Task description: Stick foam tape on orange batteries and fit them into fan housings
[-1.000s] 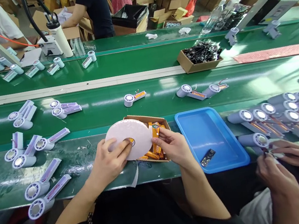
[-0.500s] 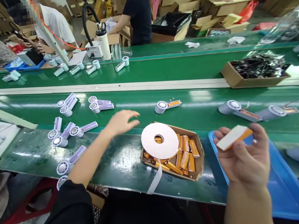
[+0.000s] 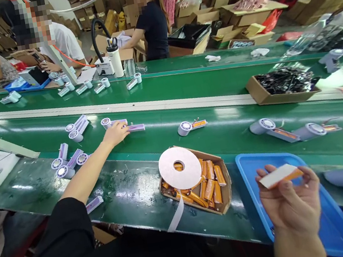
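Left hand: grip closed over fan on green belt, handle poking out past fingers. Second fan just beside. Right hand: palm up, grip pinching battery, white strip on top, above blue tray. On counter, between hands: box of orange batteries, tape roll lying over it, loose end hanging toward counter edge.

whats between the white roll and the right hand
Right of the white roll, the head view shows orange packs in a cardboard box, then green bench, then the left rim of the blue tray, before the right hand.
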Demonstrator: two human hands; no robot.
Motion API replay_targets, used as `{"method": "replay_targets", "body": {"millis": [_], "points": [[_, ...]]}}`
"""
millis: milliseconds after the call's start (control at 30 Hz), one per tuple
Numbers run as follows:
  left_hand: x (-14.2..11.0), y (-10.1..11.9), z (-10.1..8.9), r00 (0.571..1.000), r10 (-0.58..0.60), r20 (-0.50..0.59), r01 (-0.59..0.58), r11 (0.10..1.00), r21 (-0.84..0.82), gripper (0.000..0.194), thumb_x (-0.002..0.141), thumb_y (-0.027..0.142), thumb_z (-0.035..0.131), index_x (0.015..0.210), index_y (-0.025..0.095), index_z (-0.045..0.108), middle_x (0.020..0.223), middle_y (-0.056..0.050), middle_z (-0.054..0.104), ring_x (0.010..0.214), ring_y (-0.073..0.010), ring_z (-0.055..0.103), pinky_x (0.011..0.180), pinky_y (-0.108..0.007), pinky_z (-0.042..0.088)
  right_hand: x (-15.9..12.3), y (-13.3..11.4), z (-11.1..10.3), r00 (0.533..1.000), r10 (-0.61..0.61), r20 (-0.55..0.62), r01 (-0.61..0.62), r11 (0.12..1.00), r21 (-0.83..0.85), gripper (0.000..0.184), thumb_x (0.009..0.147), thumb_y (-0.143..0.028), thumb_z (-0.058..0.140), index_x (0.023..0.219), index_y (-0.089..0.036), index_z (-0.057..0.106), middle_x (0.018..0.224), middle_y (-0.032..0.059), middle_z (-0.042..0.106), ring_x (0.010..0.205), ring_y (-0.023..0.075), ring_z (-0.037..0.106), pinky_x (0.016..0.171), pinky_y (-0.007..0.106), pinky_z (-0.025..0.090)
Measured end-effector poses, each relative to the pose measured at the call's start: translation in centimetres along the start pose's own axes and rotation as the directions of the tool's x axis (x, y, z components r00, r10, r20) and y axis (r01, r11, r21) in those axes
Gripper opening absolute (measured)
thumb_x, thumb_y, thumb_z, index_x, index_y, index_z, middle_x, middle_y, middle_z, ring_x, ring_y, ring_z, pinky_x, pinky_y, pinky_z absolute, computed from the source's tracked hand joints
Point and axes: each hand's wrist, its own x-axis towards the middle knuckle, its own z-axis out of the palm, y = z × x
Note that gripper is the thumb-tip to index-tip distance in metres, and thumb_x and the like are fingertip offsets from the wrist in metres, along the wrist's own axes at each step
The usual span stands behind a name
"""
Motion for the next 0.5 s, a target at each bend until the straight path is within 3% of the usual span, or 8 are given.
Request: {"method": "replay_targets", "body": {"millis": [133, 233, 300, 367, 500], "points": [[3.9, 5.7, 1.7, 0.981, 0.18, 0.072, -0.176, 0.983, -0.057, 0.028, 0.101, 0.027, 0.056, 0.117, 0.031, 0.078, 0.153, -0.009, 0.056, 0.145, -0.0343, 0.038, 0.105, -0.046, 0.052, 1.2, 0.3, 5.0, 0.976, -0.034, 0.215, 0.038, 0.999, -0.015, 0.061, 0.079, -0.049, 0.091, 0.132, -0.04, 0.061, 0.112, 0.0052, 0.081, 0.098, 0.0271, 0.082, 0.093, 0.053, 0.066], [6.5, 8.3, 2.7, 0.953, 0.261, 0.155, -0.247, 0.963, -0.103, 0.023, 0.085, 0.016, 0.069, 0.099, 0.029, 0.081, 0.136, -0.009, 0.066, 0.14, -0.0339, 0.044, 0.111, -0.048, 0.047, 1.9, 0.1, 9.0, 0.933, -0.008, 0.361, 0.024, 0.999, -0.04, 0.06, 0.08, -0.052, 0.09, 0.128, -0.035, 0.06, 0.115, 0.0079, 0.081, 0.104, 0.0284, 0.081, 0.097, 0.053, 0.065], [7.8, 8.8, 2.9, 0.937, 0.288, 0.199, -0.265, 0.955, -0.134, 0.019, 0.078, 0.016, 0.072, 0.09, 0.027, 0.082, 0.127, -0.008, 0.071, 0.136, -0.0338, 0.049, 0.114, -0.049, 0.044, 2.6, 0.1, 11.2, 0.888, 0.029, 0.46, 0.003, 0.998, -0.068, 0.059, 0.08, -0.051, 0.091, 0.126, -0.032, 0.06, 0.115, 0.0087, 0.082, 0.103, 0.028, 0.082, 0.097, 0.052, 0.066], [8.8, 8.7, 2.8, 0.918, 0.319, 0.237, -0.284, 0.943, -0.171, 0.012, 0.076, 0.02, 0.073, 0.083, 0.026, 0.081, 0.119, -0.005, 0.076, 0.125, -0.0294, 0.058, 0.113, -0.043, 0.044, 3.7, 0.6, 13.3, 0.826, 0.073, 0.559, -0.013, 0.994, -0.112, 0.059, 0.079, -0.048, 0.091, 0.126, -0.029, 0.061, 0.116, 0.0093, 0.082, 0.103, 0.0278, 0.081, 0.096, 0.051, 0.065], [10.2, 8.2, 2.1, 0.884, 0.371, 0.284, -0.308, 0.919, -0.245, 0.007, 0.073, 0.03, 0.076, 0.076, 0.027, 0.08, 0.109, 0.003, 0.081, 0.1, -0.0184, 0.069, 0.092, -0.026, 0.047, 7.2, 3.6, 17.9, 0.699, 0.153, 0.699, 0.037, 0.968, -0.249, 0.062, 0.083, -0.046, 0.083, 0.135, -0.025, 0.056, 0.11, 0.0079, 0.082, 0.098, 0.0254, 0.081, 0.097, 0.047, 0.063]]}}
